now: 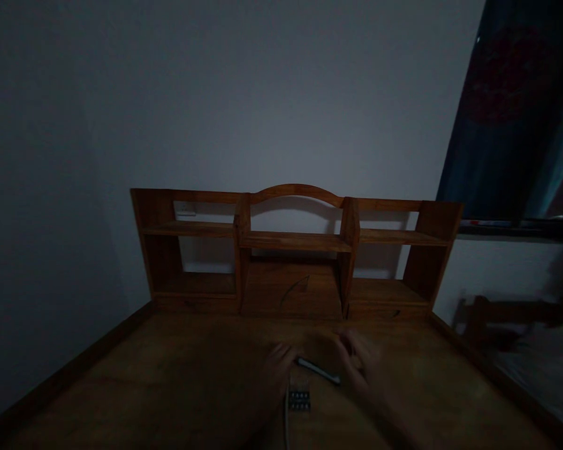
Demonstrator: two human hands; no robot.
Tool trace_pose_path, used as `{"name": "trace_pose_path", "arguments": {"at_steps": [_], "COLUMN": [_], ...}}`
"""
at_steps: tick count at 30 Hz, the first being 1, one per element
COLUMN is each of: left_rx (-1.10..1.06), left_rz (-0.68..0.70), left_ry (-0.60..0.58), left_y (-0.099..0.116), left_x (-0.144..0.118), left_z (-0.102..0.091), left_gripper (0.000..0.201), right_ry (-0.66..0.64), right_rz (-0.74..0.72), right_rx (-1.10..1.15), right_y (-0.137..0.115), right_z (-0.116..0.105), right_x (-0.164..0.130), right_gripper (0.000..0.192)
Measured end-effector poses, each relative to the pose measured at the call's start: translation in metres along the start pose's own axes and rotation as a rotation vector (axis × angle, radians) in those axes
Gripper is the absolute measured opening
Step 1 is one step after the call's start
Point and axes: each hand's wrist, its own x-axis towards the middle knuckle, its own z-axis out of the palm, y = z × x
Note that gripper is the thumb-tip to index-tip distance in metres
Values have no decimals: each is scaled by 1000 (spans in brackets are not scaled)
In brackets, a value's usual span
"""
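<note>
Dim light covers a wooden surface [169,381] set against a pale wall, with a low wooden shelf unit [293,250] standing along its far edge. Between the two hands lies a slim, light-coloured stick-like object [318,370], thin and straight, with a darker end near the left hand [281,362]; what it is cannot be told in the gloom. Its long axis runs from the left hand's fingertips across and slightly toward the person, ending just under the right hand [359,362]. Both hands rest low at its ends, fingers loosely curled; whether either one grips it cannot be told because of blur. Just nearer the person than the object, between the wrists, sits a small dark block [299,400] with rows of pale dots.
</note>
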Motion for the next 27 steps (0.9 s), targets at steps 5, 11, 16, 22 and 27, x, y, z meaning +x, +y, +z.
{"name": "trace_pose_path", "arguments": {"at_steps": [5,11,16,22,27], "left_rx": [9,30,18,-260,-386], "left_rz": [39,24,53,-22,-113], "left_ry": [6,-13,20,268,323], "left_y": [-9,-10,-16,-23,-27], "left_x": [-1,4,3,1,5], "left_z": [13,14,16,28,31], "left_gripper": [51,44,48,40,29], "right_ry": [-168,-335,-367,-379,-366], "right_rz": [287,216,152,128,161], "right_rx": [216,335,240,273,251], "right_y": [13,-10,-10,-9,-5], "right_z": [41,41,45,44,44], "right_x": [-13,-19,-22,-24,-23], "right_gripper": [48,38,27,29,29]}}
